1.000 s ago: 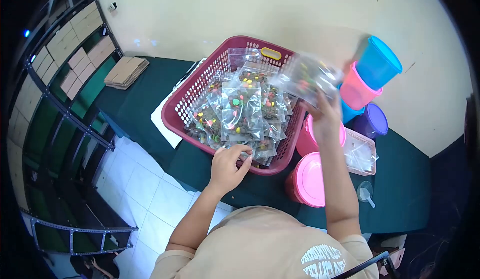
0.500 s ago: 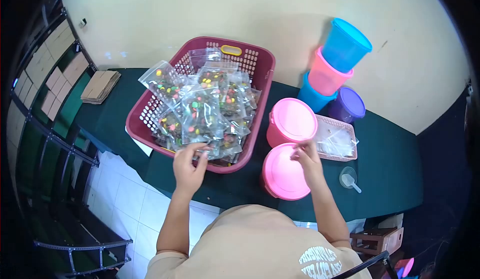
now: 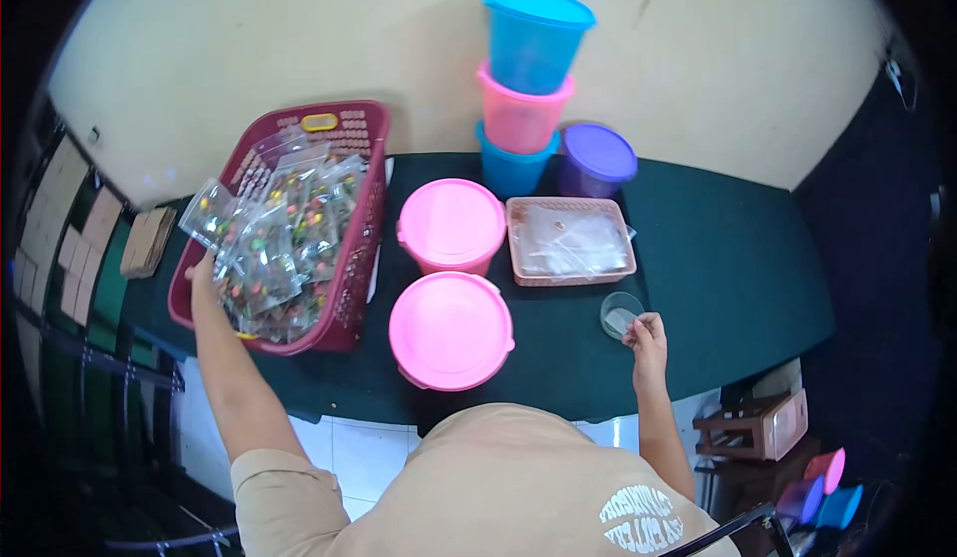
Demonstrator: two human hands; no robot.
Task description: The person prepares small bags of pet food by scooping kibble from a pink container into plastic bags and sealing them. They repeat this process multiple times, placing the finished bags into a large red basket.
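Observation:
A maroon laundry basket [image 3: 371, 183] on the left is heaped with clear zip bags [image 3: 269, 248] of colourful candies. My left hand [image 3: 202, 273] is at its left rim, apparently gripping it; the fingertips are partly hidden by the rim and bags. On the right, my right hand [image 3: 648, 336] pinches the handle of a small scoop [image 3: 620, 320], whose bowl sits in a clear round dish [image 3: 608, 308]. Between my hands stand two pink lidded tubs [image 3: 452, 330], one behind the other.
Behind the tubs, blue and pink containers [image 3: 523, 113] are stacked high near the wall, beside a purple lidded tub [image 3: 598, 158]. A pink tray [image 3: 518, 276] holds clear plastic bags. Folded cardboard [image 3: 148, 243] lies left of the basket. A brown stool [image 3: 758, 427] stands below right.
The view has turned right. My left hand has gone from the basket's front to its left rim, and the basket sits nearer the cardboard. My right hand has moved from the pink tub to the scoop.

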